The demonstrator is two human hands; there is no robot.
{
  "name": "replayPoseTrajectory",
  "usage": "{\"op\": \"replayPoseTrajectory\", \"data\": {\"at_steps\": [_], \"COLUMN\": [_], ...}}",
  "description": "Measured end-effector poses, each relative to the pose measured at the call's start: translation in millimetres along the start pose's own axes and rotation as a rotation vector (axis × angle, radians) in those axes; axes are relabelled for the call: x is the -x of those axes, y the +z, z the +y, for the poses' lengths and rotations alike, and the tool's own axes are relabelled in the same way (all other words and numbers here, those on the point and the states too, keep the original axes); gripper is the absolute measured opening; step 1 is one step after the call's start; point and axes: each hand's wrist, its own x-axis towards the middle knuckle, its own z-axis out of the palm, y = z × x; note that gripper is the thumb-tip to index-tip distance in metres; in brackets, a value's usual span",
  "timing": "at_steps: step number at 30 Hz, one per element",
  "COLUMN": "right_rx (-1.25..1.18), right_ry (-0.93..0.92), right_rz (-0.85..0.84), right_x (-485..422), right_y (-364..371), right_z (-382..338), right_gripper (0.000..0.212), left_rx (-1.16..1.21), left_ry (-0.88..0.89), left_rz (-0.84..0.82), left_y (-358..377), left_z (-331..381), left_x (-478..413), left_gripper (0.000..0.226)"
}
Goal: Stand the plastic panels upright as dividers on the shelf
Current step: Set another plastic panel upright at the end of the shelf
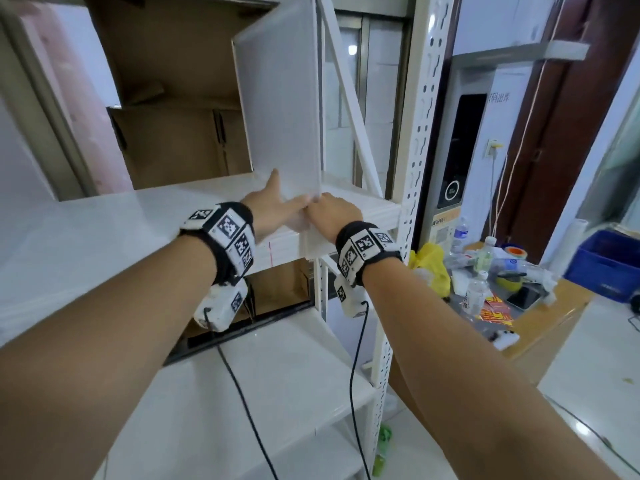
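Panel (280, 109), translucent white plastic, stands upright on the upper shelf (194, 199) of a white metal rack, near the shelf's right end and close to its front edge, with its lower front corner at the point where both hands meet. Left hand (273, 206) is spread flat against the panel's left face, thumb raised along the face and fingers extended toward the lower front corner. Right hand (332, 209) is curled over the shelf's front edge at the same corner, fingers bent and bunched together on the panel's right side; whether they pinch the panel edge cannot be told, as the fingertips are hidden. Both wrists carry black bands with printed square markers, and a cable runs down from a white unit beneath each wrist. Behind the panel, cardboard boxes (173, 143) fill the back of the upper shelf. The slotted upright post (417, 140) of the rack stands just right of the panel. A lower shelf (277, 382) lies beneath the arms. To the right, well apart from the rack, a wooden table (540, 317) holds bottles, a yellow bag and a blue crate (609, 265).
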Motion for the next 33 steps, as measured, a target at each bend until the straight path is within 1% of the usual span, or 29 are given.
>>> {"op": "replayPoseTrajectory", "data": {"at_steps": [1,2,3,4,5,6,8,11,13,17,20,24,29,33], "right_rx": [0.115,0.179,0.183,0.114,0.071,0.044,0.018,-0.036,-0.039,0.003,0.03,0.045,-0.015,-0.013], "right_ry": [-0.04,-0.046,-0.038,-0.025,-0.029,-0.018,0.011,0.059,0.089,0.053,0.062,0.018,0.008,0.002], "right_rz": [0.068,0.121,0.182,0.265,0.306,0.311,0.301,0.313,0.28,0.282,0.282,0.297,0.271,0.282], "right_x": [3,7,13,16,20,24,30,32,32,36,36,41,43,40], "right_y": [7,15,21,25,29,32,34,36,40,53,58,68,66,69], "right_z": [4,9,13,17,19,19,17,9,4,-7,-13,-23,-27,-26], "right_gripper": [0.035,0.04,0.05,0.06,0.066,0.068,0.064,0.06,0.06,0.068,0.065,0.065,0.058,0.059], "left_rx": [-0.079,-0.157,-0.209,-0.241,-0.26,-0.275,-0.295,-0.295,-0.328,-0.379,-0.392,-0.431,-0.392,-0.28], "left_ry": [-0.029,-0.049,-0.058,-0.048,-0.022,0.0,0.053,0.075,0.071,0.083,0.083,0.095,0.097,0.079], "left_rz": [-0.017,-0.022,-0.016,-0.009,-0.017,-0.044,-0.077,0.001,0.064,0.138,0.146,0.163,0.161,0.14], "left_y": [-1,-3,-5,-6,-8,-10,-16,-25,-24,-19,-20,-20,-23,-29], "left_z": [-18,-33,-44,-52,-58,-64,-77,-95,-93,-84,-84,-83,-86,-93], "left_x": [5,8,11,13,14,15,18,30,36,38,38,37,39,40], "left_gripper": [0.091,0.084,0.078,0.072,0.067,0.065,0.062,0.056,0.053,0.045,0.043,0.043,0.043,0.044]}}
